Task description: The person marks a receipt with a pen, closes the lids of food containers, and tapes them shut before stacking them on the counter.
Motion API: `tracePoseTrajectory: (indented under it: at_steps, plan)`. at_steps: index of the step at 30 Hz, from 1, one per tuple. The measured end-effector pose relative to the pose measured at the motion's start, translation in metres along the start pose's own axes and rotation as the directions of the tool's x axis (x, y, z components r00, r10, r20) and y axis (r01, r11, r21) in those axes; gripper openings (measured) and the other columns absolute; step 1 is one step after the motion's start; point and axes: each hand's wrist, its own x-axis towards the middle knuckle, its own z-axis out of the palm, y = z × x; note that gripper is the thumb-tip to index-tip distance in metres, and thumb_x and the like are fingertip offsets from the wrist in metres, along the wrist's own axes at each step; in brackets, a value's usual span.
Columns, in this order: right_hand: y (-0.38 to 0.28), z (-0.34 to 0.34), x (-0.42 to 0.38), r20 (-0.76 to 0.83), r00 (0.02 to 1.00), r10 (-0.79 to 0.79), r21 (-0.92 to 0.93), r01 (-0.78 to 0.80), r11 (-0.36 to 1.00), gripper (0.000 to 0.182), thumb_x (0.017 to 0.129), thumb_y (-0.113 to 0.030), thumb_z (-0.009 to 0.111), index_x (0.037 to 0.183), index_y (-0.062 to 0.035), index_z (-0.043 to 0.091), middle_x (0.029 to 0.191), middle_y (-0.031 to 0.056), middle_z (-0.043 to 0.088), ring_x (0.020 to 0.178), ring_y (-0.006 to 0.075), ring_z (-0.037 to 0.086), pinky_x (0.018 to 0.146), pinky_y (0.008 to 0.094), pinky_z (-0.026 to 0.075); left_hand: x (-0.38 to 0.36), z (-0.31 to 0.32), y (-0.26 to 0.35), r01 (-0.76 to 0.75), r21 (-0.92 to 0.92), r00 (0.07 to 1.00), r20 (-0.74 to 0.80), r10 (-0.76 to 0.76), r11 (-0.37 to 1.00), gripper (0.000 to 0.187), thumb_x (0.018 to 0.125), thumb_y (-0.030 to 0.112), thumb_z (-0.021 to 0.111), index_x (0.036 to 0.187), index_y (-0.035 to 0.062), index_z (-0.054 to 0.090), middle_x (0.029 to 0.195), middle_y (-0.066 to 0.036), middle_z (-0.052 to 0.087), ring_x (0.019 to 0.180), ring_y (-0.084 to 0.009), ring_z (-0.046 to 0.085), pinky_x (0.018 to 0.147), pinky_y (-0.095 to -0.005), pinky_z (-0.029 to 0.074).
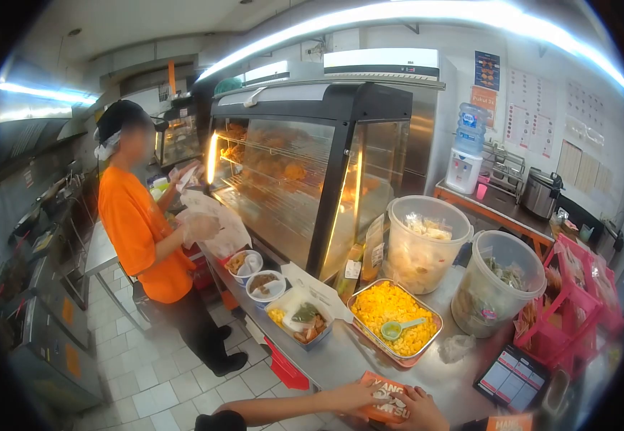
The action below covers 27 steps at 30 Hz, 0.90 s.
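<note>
As the head view shows, the left hand (356, 399) and right hand (419, 411) grasp an orange box (385, 411) between them at the near edge of the metal counter (342, 361). Probably light, thin card, it should dent if squeezed, so opposite side walls seem the best hold.

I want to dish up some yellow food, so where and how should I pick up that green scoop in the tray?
Take the scoop by its handle, near the free end, probably with the right hand once it leaves the orange package. Come from above and the right: the handle points right, while the cup sits in the yellow food.
</note>
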Motion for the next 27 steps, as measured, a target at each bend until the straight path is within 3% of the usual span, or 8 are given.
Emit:
tracePoseTrajectory:
  at_steps: [9,11,16,20,22,23,25,27]
  plan:
    - [0.023,0.057,-0.024,-0.208,0.973,-0.097,-0.226,0.048,0.973,0.044,0.074,-0.016,0.064,0.117,-0.0071,0.054,0.122,0.0212,0.048,0.112,0.0416,0.044,0.094,0.0484,0.036,0.006,0.046,-0.010,-0.040,0.523,0.985,-0.124,0.122,0.851,0.055,0.087,0.025,0.051,0.136,0.0095,0.032,0.129,-0.021,0.042,0.113,-0.0332,0.049,0.093,-0.0389,0.044]
    - [0.049,0.103,-0.049,-0.254,0.964,0.080,-0.066,-0.100,0.993,0.044,0.076,-0.015,0.062,0.119,-0.0086,0.053,0.126,0.0206,0.046,0.118,0.0404,0.040,0.096,0.0504,0.034,0.002,0.073,-0.021,-0.088,0.338,0.938,-0.289,0.192,0.937,0.054,0.086,0.027,0.052,0.134,0.0086,0.035,0.130,-0.018,0.042,0.114,-0.0309,0.049,0.094,-0.0392,0.042]
    - [0.021,0.073,-0.051,-0.376,0.926,-0.033,-0.084,0.002,0.996,0.045,0.075,-0.010,0.064,0.119,-0.0093,0.053,0.129,0.0183,0.044,0.125,0.0384,0.035,0.096,0.0467,0.036,-0.013,0.069,-0.015,-0.374,-0.038,0.784,-0.547,0.294,0.927,0.048,0.083,0.023,0.058,0.126,0.0059,0.045,0.135,-0.004,0.042,0.125,-0.0255,0.038,0.104,-0.0441,0.029]
    - [0.030,0.092,-0.054,-0.451,0.890,-0.073,-0.098,0.032,0.995,0.041,0.075,-0.011,0.065,0.115,-0.0124,0.057,0.122,0.0189,0.050,0.118,0.0390,0.041,0.099,0.0449,0.034,-0.016,0.094,-0.023,-0.382,0.107,0.745,-0.553,0.374,0.918,0.046,0.083,0.019,0.060,0.125,0.0063,0.047,0.138,-0.011,0.036,0.127,-0.0277,0.035,0.103,-0.0433,0.030]
    - [0.027,0.090,-0.058,-0.510,0.860,-0.002,-0.038,-0.021,0.999,0.037,0.074,-0.010,0.065,0.110,-0.0134,0.060,0.117,0.0164,0.054,0.112,0.0383,0.048,0.098,0.0428,0.037,-0.011,0.094,-0.016,-0.140,-0.076,0.736,-0.675,0.053,0.987,0.049,0.082,0.020,0.061,0.124,0.0003,0.046,0.134,-0.023,0.037,0.120,-0.0340,0.042,0.098,-0.0441,0.034]
    - [0.023,0.082,-0.055,-0.555,0.831,0.043,-0.014,-0.061,0.998,0.036,0.072,-0.008,0.065,0.108,-0.0129,0.061,0.115,0.0133,0.056,0.110,0.0367,0.050,0.096,0.0403,0.041,-0.009,0.093,-0.008,-0.194,-0.095,0.763,-0.640,0.089,0.976,0.049,0.082,0.020,0.061,0.124,0.0003,0.046,0.134,-0.023,0.037,0.120,-0.0340,0.042,0.098,-0.0441,0.034]
    - [0.019,0.080,-0.056,-0.569,0.813,0.120,0.061,-0.103,0.993,0.040,0.073,-0.008,0.065,0.112,-0.0145,0.060,0.119,0.0151,0.054,0.116,0.0363,0.045,0.095,0.0399,0.041,-0.010,0.088,0.008,-0.040,-0.694,0.657,-0.561,-0.504,0.719,0.049,0.083,0.019,0.059,0.126,-0.0002,0.045,0.136,-0.027,0.032,0.113,-0.0345,0.049,0.090,-0.0392,0.042]
    - [0.007,0.081,-0.053,-0.676,0.712,0.187,0.062,-0.198,0.978,0.037,0.075,-0.008,0.065,0.111,-0.0146,0.061,0.122,0.0172,0.051,0.114,0.0365,0.048,0.090,0.0384,0.045,-0.009,0.095,0.008,-0.001,-0.634,0.659,-0.582,-0.476,0.773,0.048,0.084,0.019,0.058,0.126,0.0006,0.045,0.137,-0.028,0.029,0.109,-0.0338,0.052,0.085,-0.0369,0.045]
